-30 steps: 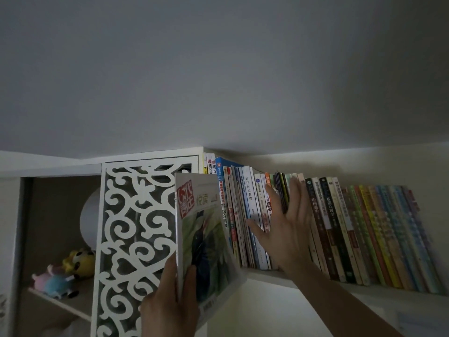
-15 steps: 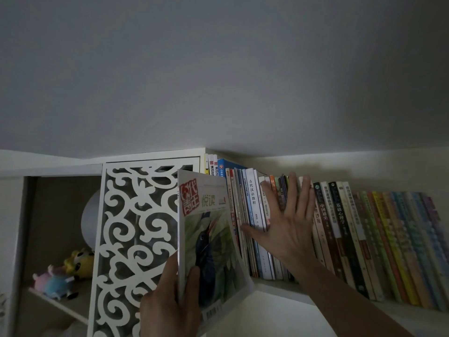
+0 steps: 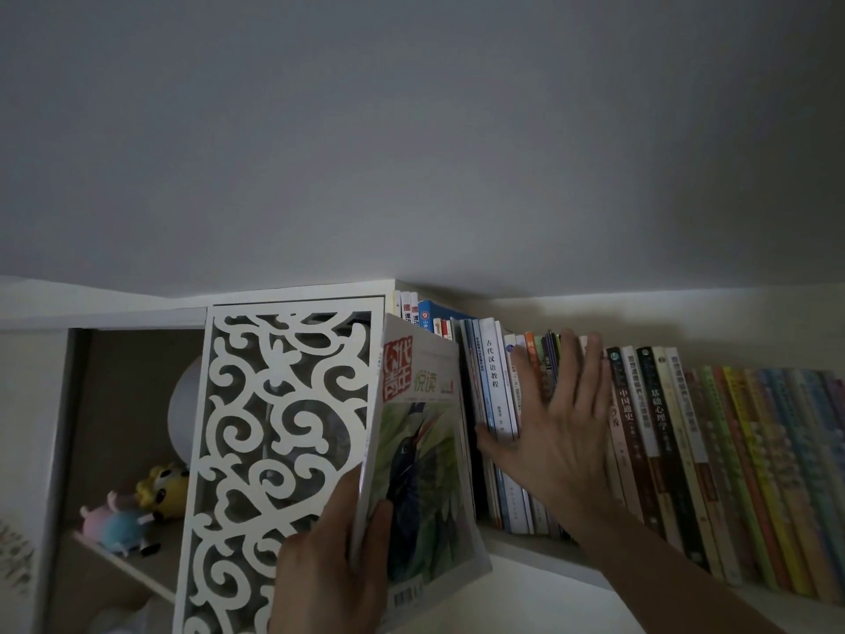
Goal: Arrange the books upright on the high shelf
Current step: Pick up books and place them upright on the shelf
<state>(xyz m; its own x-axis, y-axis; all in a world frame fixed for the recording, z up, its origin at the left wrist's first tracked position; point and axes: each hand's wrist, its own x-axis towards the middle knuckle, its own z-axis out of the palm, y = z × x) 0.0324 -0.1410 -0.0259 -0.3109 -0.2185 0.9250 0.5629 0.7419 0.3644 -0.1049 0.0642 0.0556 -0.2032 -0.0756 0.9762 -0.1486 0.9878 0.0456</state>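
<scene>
A thin magazine with a dark bird on a green cover and a red stamp title stands upright in my left hand, which grips its lower spine edge, thumb on the cover. It sits just left of the row of upright books on the high shelf. My right hand lies flat with straight, spread fingers against the spines in the middle of the row, pressing them rightward. Books right of that hand lean slightly. A dark gap shows between the magazine and the row.
A white fretwork cabinet door stands open just left of the magazine. Behind it an open cubby holds small plush toys and a pale round object. The ceiling hangs close above the book tops.
My left hand has raised the magazine closer to the left end of the row. My right hand stays flat on the spines, holding them rightward.
</scene>
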